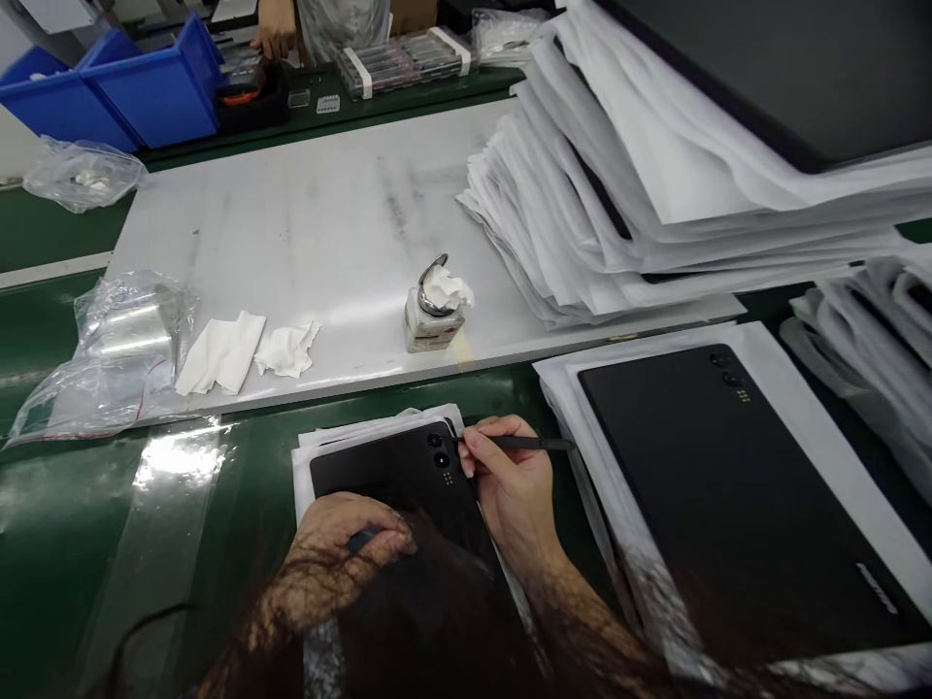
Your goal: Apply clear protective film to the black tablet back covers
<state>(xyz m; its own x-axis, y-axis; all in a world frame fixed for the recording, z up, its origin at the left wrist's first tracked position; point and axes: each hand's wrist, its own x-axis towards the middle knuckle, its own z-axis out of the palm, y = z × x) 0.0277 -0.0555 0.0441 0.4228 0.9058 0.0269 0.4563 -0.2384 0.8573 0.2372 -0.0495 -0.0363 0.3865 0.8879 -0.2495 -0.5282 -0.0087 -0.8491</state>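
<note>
A black tablet (pixel 393 476) lies back-up on white wrapping sheets, its camera lenses near the upper right corner. My right hand (pixel 514 476) grips a slim black pair of tweezers (pixel 535 443), with the tip close to the lenses. Over the middle of the same tablet, my left hand (pixel 349 539) has thumb and fingers drawn together in a pinch. Whatever is between them, if anything, I cannot make out. Strands of dark hair blur the lower part of the view. To the right, a second black tablet (pixel 699 476) rests on white sheets.
A tall stack of wrapped tablets (pixel 582 194) stands at the back right. On the grey board (pixel 291 223) are a small bottle (pixel 433 325) with a metal lid, crumpled white wipes (pixel 222 354) and a plastic bag (pixel 135 330). Blue bins (pixel 156 87) and another person's hand (pixel 275 29) are behind.
</note>
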